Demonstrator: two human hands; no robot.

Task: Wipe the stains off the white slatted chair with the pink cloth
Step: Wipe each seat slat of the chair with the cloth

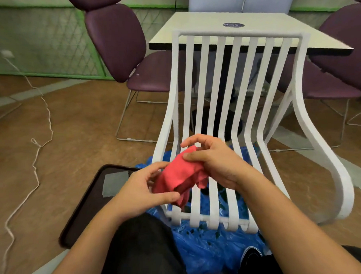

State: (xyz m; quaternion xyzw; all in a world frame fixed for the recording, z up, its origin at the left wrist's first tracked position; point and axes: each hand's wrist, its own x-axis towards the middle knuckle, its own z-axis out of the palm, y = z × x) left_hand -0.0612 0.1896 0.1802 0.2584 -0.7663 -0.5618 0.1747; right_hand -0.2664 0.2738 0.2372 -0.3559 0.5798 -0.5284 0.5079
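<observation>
Hands meet over the seat of the white slatted chair [238, 34]: the left hand [144, 189] curls its grip round the low end of the pink cloth [178, 176], and the right hand [214, 161] pinches the top. Folded into a flat pad, it should wipe each slat better.
</observation>
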